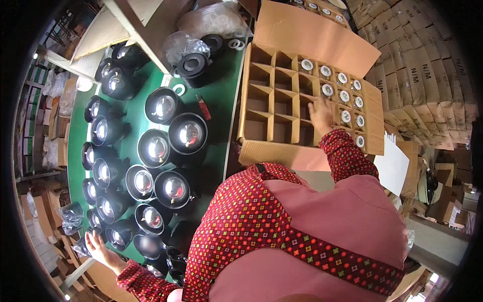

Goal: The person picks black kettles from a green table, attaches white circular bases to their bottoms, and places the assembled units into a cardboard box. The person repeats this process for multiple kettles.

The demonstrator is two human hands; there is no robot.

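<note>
My left hand is at the lower left, fingers stretched apart and holding nothing. It is beside the nearest of several black, bowl-shaped shades with shiny silvery insides, which stand in rows on a green table. My right hand reaches over a divided cardboard carton, its fingers bent down at a compartment. Anything in their grip is hidden beneath them. Round white-rimmed pieces fill compartments on the carton's right side, while those at its left are bare.
Black rings are stacked at the far side of the table, near white rings and clear plastic bags. A small red-handled tool lies beyond the shades. Stacked brown cartons rise at the right, with white sheets nearer.
</note>
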